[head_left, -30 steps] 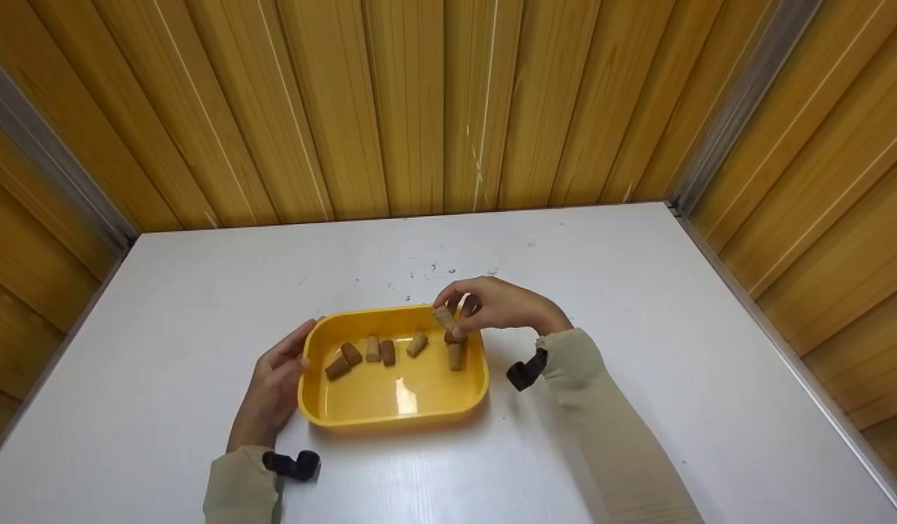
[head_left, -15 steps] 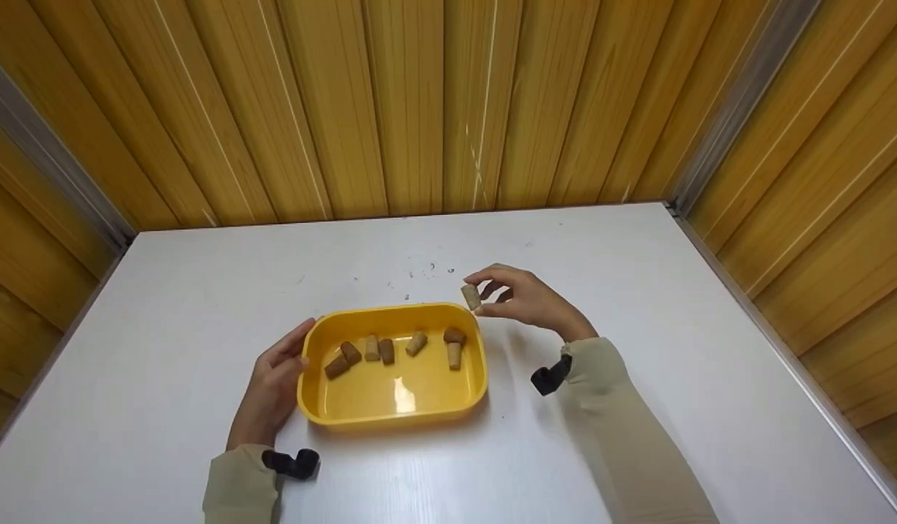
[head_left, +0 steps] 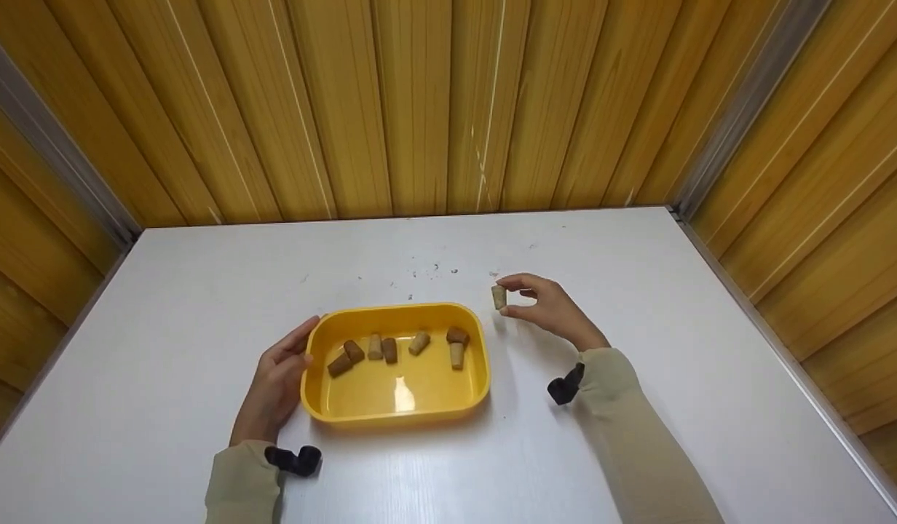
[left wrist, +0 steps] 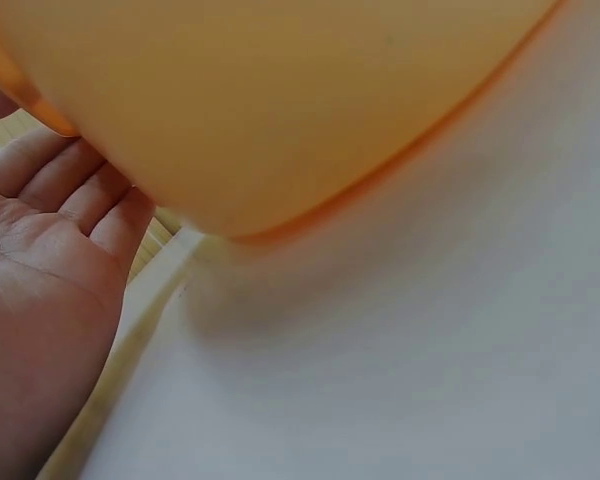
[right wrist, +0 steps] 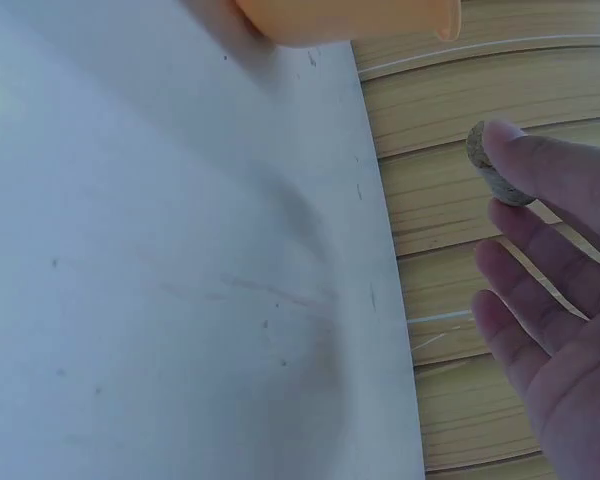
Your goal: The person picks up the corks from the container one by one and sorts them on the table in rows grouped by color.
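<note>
A light cork stopper [head_left: 499, 297] is pinched upright between the thumb and fingers of my right hand [head_left: 554, 309], just off the far right corner of the yellow tray [head_left: 397, 418]. In the right wrist view, the thumb lies across the cork [right wrist: 500, 175]. My left hand [head_left: 277, 378] grips the tray's left side, thumb at the rim and fingers along the outer wall. Inside lie several corks: two dark ones [head_left: 340, 364] at left, a light one [head_left: 375, 347] beside a dark one [head_left: 389, 351], a light one [head_left: 419, 343] alone, and a light one [head_left: 457, 356] touching a dark one [head_left: 458, 335].
The tray stands on a white table [head_left: 390, 487] with small dark marks [head_left: 435, 268] beyond it. Yellow wood-look panels [head_left: 412, 109] rise behind the table and at both sides. A black wrist-worn device [head_left: 565, 386] sits at the right sleeve, with another [head_left: 295, 461] at the left.
My right hand has carried the light cork from above the tray's right end out over its far right corner and turned it upright. My left hand and the tray stay in place.
</note>
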